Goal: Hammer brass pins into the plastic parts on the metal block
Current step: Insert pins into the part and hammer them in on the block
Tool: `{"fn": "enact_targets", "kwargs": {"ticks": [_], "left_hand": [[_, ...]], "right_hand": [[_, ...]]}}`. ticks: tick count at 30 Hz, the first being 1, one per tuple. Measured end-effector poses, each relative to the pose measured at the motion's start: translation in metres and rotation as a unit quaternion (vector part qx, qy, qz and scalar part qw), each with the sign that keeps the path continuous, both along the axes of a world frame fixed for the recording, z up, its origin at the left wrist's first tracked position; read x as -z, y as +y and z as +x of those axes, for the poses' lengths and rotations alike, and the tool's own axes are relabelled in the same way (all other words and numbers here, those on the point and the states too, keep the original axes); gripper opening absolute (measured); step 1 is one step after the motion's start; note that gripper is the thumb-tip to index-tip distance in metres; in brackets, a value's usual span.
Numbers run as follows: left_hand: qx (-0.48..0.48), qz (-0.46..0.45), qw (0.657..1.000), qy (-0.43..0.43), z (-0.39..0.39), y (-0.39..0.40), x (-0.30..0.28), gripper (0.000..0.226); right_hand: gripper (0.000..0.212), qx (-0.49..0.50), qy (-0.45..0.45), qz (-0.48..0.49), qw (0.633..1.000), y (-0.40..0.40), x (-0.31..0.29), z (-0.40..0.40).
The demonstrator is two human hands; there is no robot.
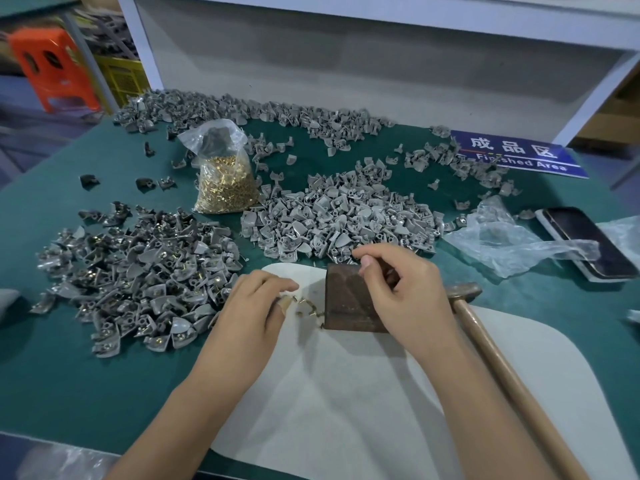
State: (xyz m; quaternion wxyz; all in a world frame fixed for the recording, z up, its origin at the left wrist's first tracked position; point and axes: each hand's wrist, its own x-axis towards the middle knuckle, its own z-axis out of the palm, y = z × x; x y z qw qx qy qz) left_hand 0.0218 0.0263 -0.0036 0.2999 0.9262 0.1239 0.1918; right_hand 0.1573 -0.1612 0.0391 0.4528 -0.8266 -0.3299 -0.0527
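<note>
White mat (363, 393) nearest, under both forearms. Left hand (256, 303) curled over loose brass pins (306, 308) at 9 o'clock of metal block (349, 299), likely picking one. Right hand (398, 289) on block top, fingers curled; contents hidden, can't tell. Hammer (485, 327) parked at 3 o'clock. Sign (516, 154) at 1 o'clock reads "Finished Area".

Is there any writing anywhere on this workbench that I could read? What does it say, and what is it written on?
"成品区": white characters on the blue sign lying at the far right of the green table.
"Finished Area": white line below the characters on the same sign; grey plastic parts lie over some of its letters.
The phone, bag of brass pins and hammer show no readable text.
</note>
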Motion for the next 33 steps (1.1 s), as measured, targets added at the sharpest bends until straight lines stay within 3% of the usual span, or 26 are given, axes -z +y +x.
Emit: {"fn": "enact_targets", "kwargs": {"ticks": [4, 9, 15, 21, 24, 27, 33], "left_hand": [[0.003, 0.007, 1.000, -0.008, -0.001, -0.001, -0.002, 0.019], [0.005, 0.057, 0.998, 0.028, -0.001, -0.004, -0.008, 0.033], [0.019, 0.067, 0.997, 0.042, 0.010, 0.002, -0.013, 0.014], [0.023, 0.199, 0.976, 0.087, 0.028, 0.004, -0.017, 0.009], [0.036, 0.183, 0.977, 0.101, 0.036, 0.004, -0.018, 0.020], [0.007, 0.092, 0.992, 0.082, 0.036, 0.009, -0.020, 0.028], [0.023, 0.032, 0.996, 0.077, 0.024, 0.016, -0.020, 0.017]], "right_hand": [[0.021, 0.002, 0.003, -0.003, 1.000, 0.001, -0.001, 0.000], [0.021, -0.001, 0.002, -0.003, 1.000, 0.001, 0.000, 0.001], [0.021, -0.001, 0.007, -0.005, 1.000, 0.001, 0.001, 0.001], [0.021, -0.007, 0.006, 0.008, 1.000, 0.001, 0.002, 0.001], [0.021, -0.006, 0.005, 0.010, 1.000, 0.000, 0.001, 0.003], [0.021, -0.007, 0.008, 0.012, 1.000, 0.000, 0.001, 0.003], [0.020, -0.006, 0.015, -0.005, 1.000, 0.001, -0.001, 0.002]]}}
